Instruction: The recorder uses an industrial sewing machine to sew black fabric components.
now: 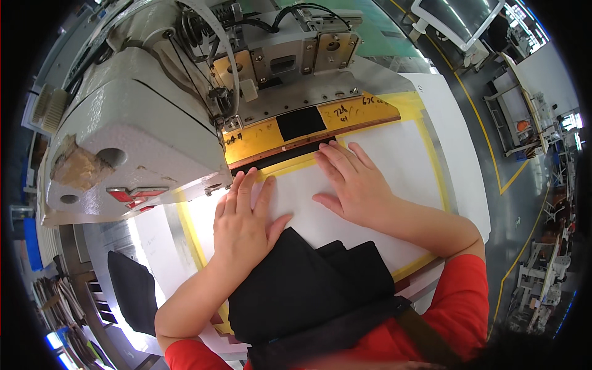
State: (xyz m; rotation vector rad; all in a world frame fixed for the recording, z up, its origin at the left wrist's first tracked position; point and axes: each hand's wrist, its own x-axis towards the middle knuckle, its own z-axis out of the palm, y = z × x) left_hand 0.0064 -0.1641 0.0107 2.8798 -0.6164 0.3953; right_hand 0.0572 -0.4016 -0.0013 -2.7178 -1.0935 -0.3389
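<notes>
A narrow black fabric strip runs along the front edge of the yellow template plate under the sewing machine. At the strip's left end, my left hand lies with its fingers outstretched and the fingertips at the fabric. My right hand is spread flat near the strip's right end, its fingertips touching the edge. Neither hand grips anything. Folded black fabric pieces lie in front of me, close to my left wrist. How far the strip reaches under the plate is hidden.
The white work surface is bordered with yellow tape. Another black fabric piece lies at the lower left. A metal clamp assembly stands behind the plate. A monitor is at the far right, with a marked floor aisle beyond.
</notes>
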